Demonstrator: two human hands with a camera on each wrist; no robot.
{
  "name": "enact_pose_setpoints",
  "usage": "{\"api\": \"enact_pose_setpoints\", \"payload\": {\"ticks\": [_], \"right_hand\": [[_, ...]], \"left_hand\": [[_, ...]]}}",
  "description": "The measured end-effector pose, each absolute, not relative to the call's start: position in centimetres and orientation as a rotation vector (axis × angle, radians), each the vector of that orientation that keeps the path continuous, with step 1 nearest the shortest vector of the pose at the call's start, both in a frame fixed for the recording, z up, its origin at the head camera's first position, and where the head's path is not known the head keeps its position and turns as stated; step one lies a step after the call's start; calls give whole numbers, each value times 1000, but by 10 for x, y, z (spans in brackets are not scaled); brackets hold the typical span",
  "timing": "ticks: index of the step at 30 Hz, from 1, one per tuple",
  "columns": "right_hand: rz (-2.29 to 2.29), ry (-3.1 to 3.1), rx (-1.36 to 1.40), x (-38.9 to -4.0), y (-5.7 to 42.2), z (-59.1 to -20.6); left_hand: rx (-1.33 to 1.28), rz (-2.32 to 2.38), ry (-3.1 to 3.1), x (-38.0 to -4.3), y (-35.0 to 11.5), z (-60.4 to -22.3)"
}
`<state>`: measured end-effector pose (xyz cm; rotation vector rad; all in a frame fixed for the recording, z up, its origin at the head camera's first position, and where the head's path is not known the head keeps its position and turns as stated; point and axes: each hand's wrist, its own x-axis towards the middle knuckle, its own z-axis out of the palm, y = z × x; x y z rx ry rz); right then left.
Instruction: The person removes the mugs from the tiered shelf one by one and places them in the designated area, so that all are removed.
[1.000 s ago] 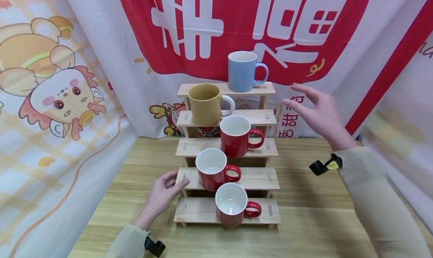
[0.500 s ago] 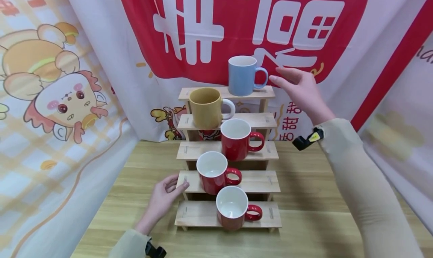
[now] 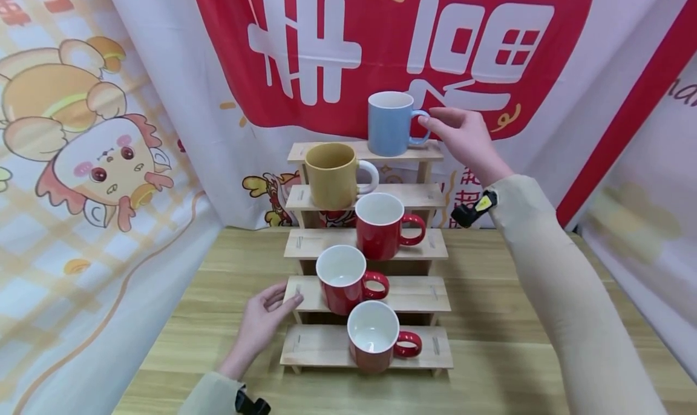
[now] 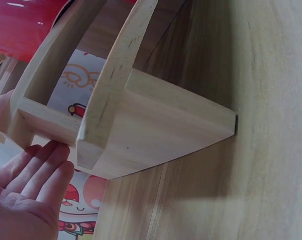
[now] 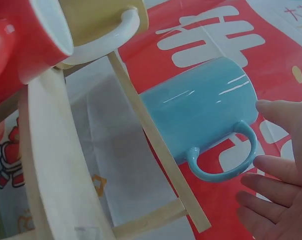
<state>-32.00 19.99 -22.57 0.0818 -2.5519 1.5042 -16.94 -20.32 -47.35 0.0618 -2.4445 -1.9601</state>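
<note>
A light-blue mug (image 3: 389, 126) stands on the top step of a stepped wooden rack (image 3: 313, 345), handle to the right. My right hand (image 3: 463, 133) is at that handle. In the right wrist view, the thumb lies near the rim of the blue mug (image 5: 205, 102) and the relaxed fingers (image 5: 273, 192) are beside the handle, not wrapped round it. My left hand (image 3: 262, 319) holds the left end of the second-lowest step, thumb on top. The left wrist view shows its fingers (image 4: 43, 175) below the step.
One step down from the top is a mustard mug (image 3: 331, 179) with a white handle. Red mugs with white insides (image 3: 379, 236) stand on the three lower steps. A wooden table (image 3: 506, 318) bears the rack, and a printed cloth (image 3: 207, 70) hangs behind.
My right hand has moved left from beyond the rack's right side to the blue mug's handle. The left hand keeps its hold on the step, and the mugs stay put.
</note>
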Motion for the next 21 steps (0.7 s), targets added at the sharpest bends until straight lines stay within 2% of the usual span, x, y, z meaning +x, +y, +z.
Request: {"api": "enact_pose_setpoints", "payload": {"ticks": [15, 21], "right_hand": [[1852, -2475, -46, -342, 193, -216], [1929, -2446, 9, -344, 191, -220]], "left_hand": [[191, -2005, -2417, -174, -202, -477], [231, -2051, -2398, -172, -202, -478]]}}
